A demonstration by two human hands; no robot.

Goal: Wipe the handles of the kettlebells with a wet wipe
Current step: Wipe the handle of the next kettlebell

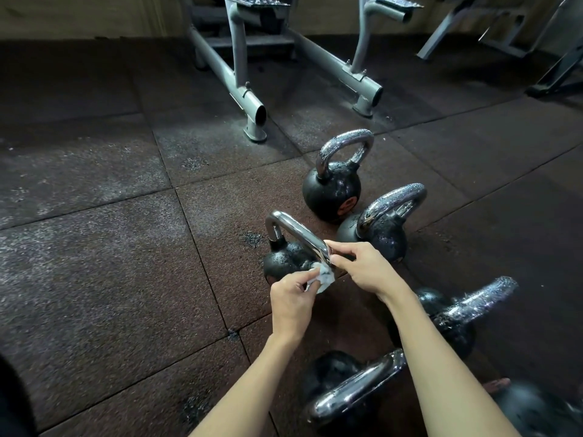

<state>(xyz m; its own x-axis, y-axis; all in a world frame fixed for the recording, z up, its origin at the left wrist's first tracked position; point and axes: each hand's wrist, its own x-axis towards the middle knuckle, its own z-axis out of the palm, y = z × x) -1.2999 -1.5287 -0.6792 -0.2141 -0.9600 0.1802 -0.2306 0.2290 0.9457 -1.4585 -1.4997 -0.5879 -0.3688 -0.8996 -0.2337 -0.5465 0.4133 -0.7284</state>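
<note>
Several black kettlebells with chrome handles stand on the rubber floor. The middle kettlebell (285, 258) has a smooth shiny handle (296, 230). My left hand (291, 298) pinches a crumpled white wet wipe (322, 278) against the near end of that handle. My right hand (362, 266) grips the same end of the handle from the right, fingers curled on it. Two kettlebells farther back (331, 192) (383, 234) and one at the right (454, 323) have handles speckled with droplets. The nearest kettlebell (340, 383) lies under my right forearm.
A grey machine frame (249, 102) with tube feet stands on the floor behind the kettlebells. A second grey frame (448, 36) is at the far right. Dark rubber tiles (126, 247) stretch out to the left. A dark shape sits at the lower left corner.
</note>
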